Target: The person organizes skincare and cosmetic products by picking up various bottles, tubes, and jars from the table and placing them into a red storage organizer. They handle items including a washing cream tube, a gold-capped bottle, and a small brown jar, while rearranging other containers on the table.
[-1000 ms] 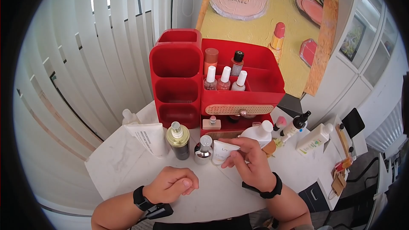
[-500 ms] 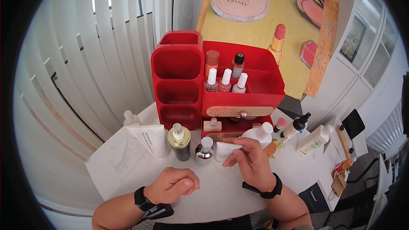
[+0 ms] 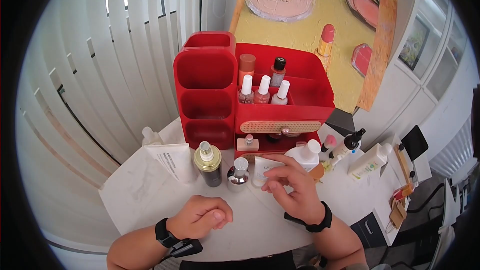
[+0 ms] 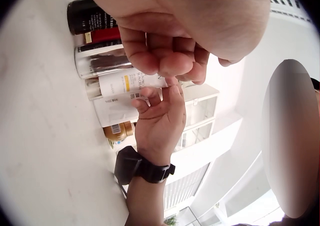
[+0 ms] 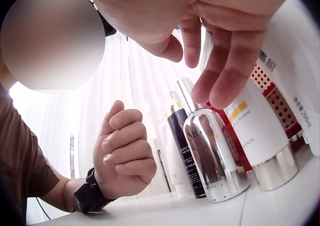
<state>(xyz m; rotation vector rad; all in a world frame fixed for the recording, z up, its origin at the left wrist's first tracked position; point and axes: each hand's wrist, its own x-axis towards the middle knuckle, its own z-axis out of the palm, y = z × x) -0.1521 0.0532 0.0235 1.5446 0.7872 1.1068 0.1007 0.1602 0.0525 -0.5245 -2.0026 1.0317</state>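
My right hand (image 3: pixel 296 190) is beside a white squeeze tube marked UV (image 3: pixel 260 170), its fingers loosely bent and the thumb apart from the tube. In the right wrist view the tube (image 5: pixel 257 133) stands upright on its silvery cap, with the fingertips over its upper end. Just left of it is a shiny silver bottle (image 3: pixel 238 177), then a dark bottle with a gold collar (image 3: pixel 209 169). Nearer the front edge, my left hand (image 3: pixel 202 217) rests with loosely curled fingers and holds nothing.
Behind stands a red organizer (image 3: pixel 207 70) with nail polish bottles (image 3: pixel 263 90) and a pulled-out drawer. A large white tube (image 3: pixel 176 164) is at the left. A white bottle (image 3: pixel 304 156), a black-topped bottle (image 3: pixel 347 147) and a white-green bottle (image 3: pixel 369 162) stand to the right.
The UV tube, pinched by my right hand earlier, has shifted slightly right and now stands upright beside the silver bottle. The right fingers have loosened from it. My left hand has stayed put.
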